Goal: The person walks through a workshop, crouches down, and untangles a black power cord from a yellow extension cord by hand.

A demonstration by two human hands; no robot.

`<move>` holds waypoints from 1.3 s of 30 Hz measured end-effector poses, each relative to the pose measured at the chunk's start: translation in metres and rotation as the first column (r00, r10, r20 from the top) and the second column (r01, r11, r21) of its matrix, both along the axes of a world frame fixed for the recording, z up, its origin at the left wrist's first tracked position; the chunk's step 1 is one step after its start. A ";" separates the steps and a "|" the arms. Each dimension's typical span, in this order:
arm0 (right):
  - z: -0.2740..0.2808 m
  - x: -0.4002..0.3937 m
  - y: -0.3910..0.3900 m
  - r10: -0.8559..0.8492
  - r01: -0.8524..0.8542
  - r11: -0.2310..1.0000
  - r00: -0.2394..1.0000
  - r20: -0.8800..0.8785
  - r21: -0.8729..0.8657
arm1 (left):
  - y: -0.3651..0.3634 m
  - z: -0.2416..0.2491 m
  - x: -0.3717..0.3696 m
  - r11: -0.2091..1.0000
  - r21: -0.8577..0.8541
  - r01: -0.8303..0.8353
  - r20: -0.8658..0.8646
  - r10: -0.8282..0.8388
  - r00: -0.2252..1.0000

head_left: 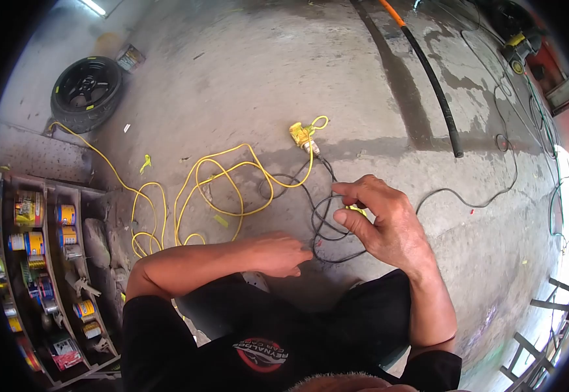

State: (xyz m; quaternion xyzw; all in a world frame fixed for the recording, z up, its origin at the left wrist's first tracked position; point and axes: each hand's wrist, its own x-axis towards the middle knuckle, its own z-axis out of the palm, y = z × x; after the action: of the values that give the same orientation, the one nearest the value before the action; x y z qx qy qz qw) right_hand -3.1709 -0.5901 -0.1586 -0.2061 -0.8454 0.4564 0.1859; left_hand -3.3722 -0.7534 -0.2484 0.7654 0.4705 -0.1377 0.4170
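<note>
My right hand (pixel 389 225) is held over a loose coil of black cable (pixel 315 225), thumb and forefinger apart and the other fingers curled. A small yellow-green scrap (pixel 357 210) shows in the gap behind the thumb and forefinger; whether the hand touches it I cannot tell. My left hand (pixel 278 255) is low in front of my body, back upward, its fingers drawn together and curling down with nothing visible in them. Ahead on the floor, a yellow connector (pixel 300 134) joins the black cable's plug (pixel 312 148) to a yellow extension cord (pixel 242 212).
A shelf rack (pixel 75 261) of cans stands at left, below a wheel with its tyre (pixel 88 91). A black hose (pixel 431 81) with an orange end lies ahead. At upper right is a yellow-black power tool (pixel 519 52); metal frames (pixel 536 349) stand lower right.
</note>
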 end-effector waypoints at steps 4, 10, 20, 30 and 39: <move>-0.002 0.001 -0.001 -0.016 0.018 1.000 0.998 -0.066 0.023 | 0.006 0.010 0.004 0.999 -0.047 -0.006 -0.029 0.004 1.000; -0.001 0.003 0.000 -0.002 0.007 0.998 0.997 -0.078 0.061 | 0.005 0.008 0.004 0.999 -0.046 0.009 -0.027 -0.011 1.000; -0.001 0.003 -0.002 -0.004 0.007 0.999 0.998 -0.068 0.038 | 0.003 0.009 0.005 0.998 -0.057 -0.013 -0.030 0.011 0.999; -0.002 0.001 -0.002 -0.012 0.015 0.999 0.998 -0.062 0.037 | 0.002 0.006 0.003 0.999 -0.047 -0.013 -0.021 0.012 1.000; -0.002 0.001 -0.002 -0.016 0.019 0.999 0.998 -0.063 0.050 | 0.004 0.012 0.004 0.999 -0.046 -0.018 -0.022 0.017 1.000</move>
State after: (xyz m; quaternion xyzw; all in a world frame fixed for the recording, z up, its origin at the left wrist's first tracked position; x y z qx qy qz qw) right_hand -3.1701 -0.5922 -0.1605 -0.1944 -0.8485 0.4396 0.2215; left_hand -3.3684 -0.7492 -0.2364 0.7499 0.4783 -0.1530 0.4306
